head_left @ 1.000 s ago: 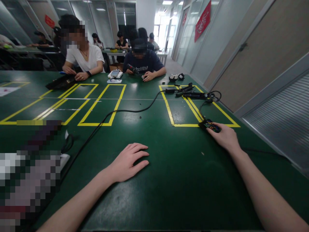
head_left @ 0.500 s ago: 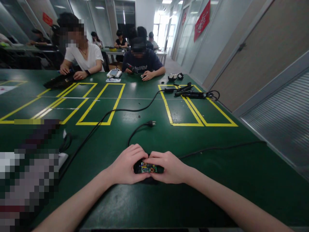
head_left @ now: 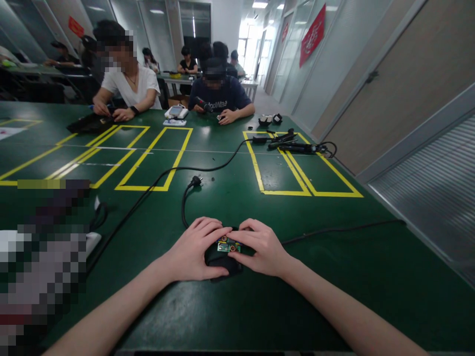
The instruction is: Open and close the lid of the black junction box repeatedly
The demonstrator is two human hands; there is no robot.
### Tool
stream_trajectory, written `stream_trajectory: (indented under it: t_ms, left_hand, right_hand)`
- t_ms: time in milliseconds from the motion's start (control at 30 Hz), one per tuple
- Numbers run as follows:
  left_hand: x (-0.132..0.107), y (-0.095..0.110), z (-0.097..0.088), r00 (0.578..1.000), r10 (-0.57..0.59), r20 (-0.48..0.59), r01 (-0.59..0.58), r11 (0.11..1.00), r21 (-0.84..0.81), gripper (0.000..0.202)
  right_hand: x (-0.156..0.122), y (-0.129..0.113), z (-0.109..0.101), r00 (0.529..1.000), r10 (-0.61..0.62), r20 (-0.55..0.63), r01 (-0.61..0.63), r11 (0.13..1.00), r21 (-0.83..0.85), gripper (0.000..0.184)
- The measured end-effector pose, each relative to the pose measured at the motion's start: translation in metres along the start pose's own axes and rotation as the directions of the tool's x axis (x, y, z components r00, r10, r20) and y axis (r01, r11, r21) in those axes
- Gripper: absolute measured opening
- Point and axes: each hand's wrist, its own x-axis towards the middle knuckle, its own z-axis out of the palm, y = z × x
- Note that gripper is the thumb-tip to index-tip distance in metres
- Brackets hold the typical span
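Between my hands is a small green circuit board (head_left: 223,246) with copper-coloured coils on it. My right hand (head_left: 265,247) pinches the board at its right side, thumb below and fingers above. My left hand (head_left: 195,249) curls round the left side; its fingertips reach the board's far edge. Its thumb presses on a black plastic housing (head_left: 224,265), which lies under and nearer than the board. Part of the housing is hidden by my fingers. A black cord ending in a plug (head_left: 196,182) comes out beyond my left hand.
A long black cable (head_left: 163,173) crosses the green table (head_left: 297,306). Black tools (head_left: 293,143) with cords lie far right among yellow tape rectangles. At the left edge is a blurred-out area (head_left: 44,277). Two people work across the table; several more sit farther back.
The board has tilted up and away from the housing, baring more of the housing's near side. My right thumb has come off the housing. The plug has swung left and farther off.
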Motion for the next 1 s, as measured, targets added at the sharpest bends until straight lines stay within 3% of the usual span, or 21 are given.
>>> stream_trajectory:
  t_ms: [367, 500, 667, 800, 900, 1000]
  left_hand:
    - [-0.001, -0.008, -0.001, 0.996, -0.045, 0.071, 0.043, 0.999, 0.027, 0.088]
    - [-0.002, -0.013, -0.001, 0.998, -0.039, 0.044, 0.038, 0.999, 0.027, 0.085]
    - [-0.003, -0.016, -0.003, 0.999, -0.033, -0.022, 0.033, 0.999, 0.003, 0.07]
    - [-0.003, -0.014, -0.003, 0.997, -0.041, -0.059, 0.04, 0.999, -0.022, 0.045]
    - [-0.002, -0.009, -0.003, 0.996, -0.054, -0.068, 0.051, 0.998, -0.047, 0.027]
    - [-0.001, -0.006, -0.003, 0.996, -0.06, -0.06, 0.055, 0.995, -0.077, 0.022]
  right_hand:
    - [-0.001, 0.005, 0.001, 0.986, 0.051, 0.16, -0.059, 0.997, 0.048, 0.031]
    - [0.0, 0.003, 0.003, 0.982, 0.033, 0.184, -0.047, 0.996, 0.075, 0.035]
    - [0.001, 0.002, -0.001, 0.987, 0.031, 0.156, -0.048, 0.993, 0.107, 0.045]
    - [0.003, 0.005, -0.007, 0.982, 0.026, 0.189, -0.049, 0.992, 0.119, 0.058]
    - [0.003, 0.006, -0.007, 0.978, 0.021, 0.205, -0.043, 0.994, 0.101, 0.049]
    - [0.003, 0.004, -0.005, 0.976, 0.027, 0.215, -0.047, 0.995, 0.086, 0.041]
